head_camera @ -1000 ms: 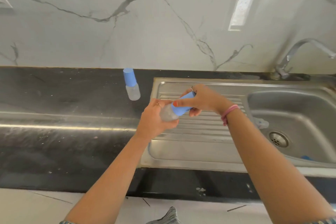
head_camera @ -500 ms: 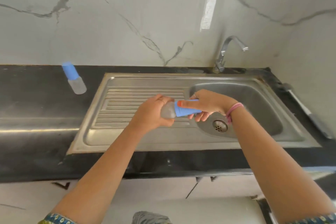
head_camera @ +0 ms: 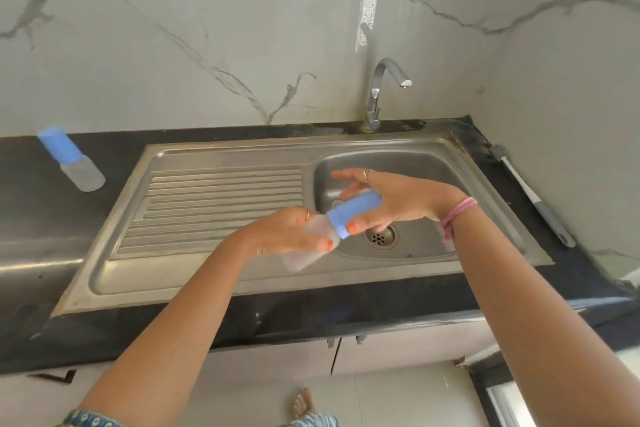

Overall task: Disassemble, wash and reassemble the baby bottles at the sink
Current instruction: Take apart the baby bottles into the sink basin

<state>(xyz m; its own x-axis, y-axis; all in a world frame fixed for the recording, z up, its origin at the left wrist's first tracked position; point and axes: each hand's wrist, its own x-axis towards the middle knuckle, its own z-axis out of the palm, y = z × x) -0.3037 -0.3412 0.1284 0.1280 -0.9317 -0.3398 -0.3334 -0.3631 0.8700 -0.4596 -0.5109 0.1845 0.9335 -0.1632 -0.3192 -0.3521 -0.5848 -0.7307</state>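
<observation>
Marble walls are backing a steel sink (head_camera: 221,274). Over it, the left hand (head_camera: 284,236) is gripping a baby bottle (head_camera: 311,239), fingers curled. The right hand (head_camera: 398,201) is pinching its blue cap (head_camera: 353,211).

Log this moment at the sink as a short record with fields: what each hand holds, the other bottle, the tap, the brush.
left hand: grips the clear body of the held bottle
right hand: holds the bottle's blue cap, thumb on its collar, fingers spread
held bottle position: tilted, over the sink at the basin's edge
second bottle: capped, on the black counter left of the sink
tap: no water seen running
brush: lies on the counter right of the sink
</observation>
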